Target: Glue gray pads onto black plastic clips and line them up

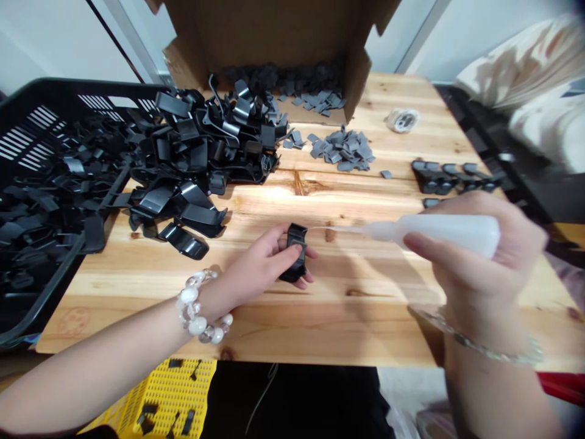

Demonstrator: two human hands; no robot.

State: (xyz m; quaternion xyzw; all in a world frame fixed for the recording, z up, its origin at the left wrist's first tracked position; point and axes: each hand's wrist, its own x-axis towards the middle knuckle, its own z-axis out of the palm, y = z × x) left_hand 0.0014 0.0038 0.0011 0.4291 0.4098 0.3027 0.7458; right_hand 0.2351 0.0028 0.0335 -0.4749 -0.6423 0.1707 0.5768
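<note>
A black curved plastic part [297, 244] is held upright between the thumb and fingers of my left hand [267, 262], above the wooden table [311, 329]. My right hand [484, 268] is wrapped round a white squeeze bottle [448, 233] lying sideways in its grip. The bottle's long thin nozzle points left, its tip close to the upper end of the black part. Whether tip and part touch is too fine to tell. Behind my hands is a small pile of grey pads [345, 149], with a single pad [386, 174] to its right.
Black parts are heaped at the left [192, 140], beside a black crate [36, 311] full of them. An open cardboard box [283, 36] holds grey pads. Tape roll [402, 120] and a row of black parts [450, 177] lie right. A yellow basket [173, 390] sits below.
</note>
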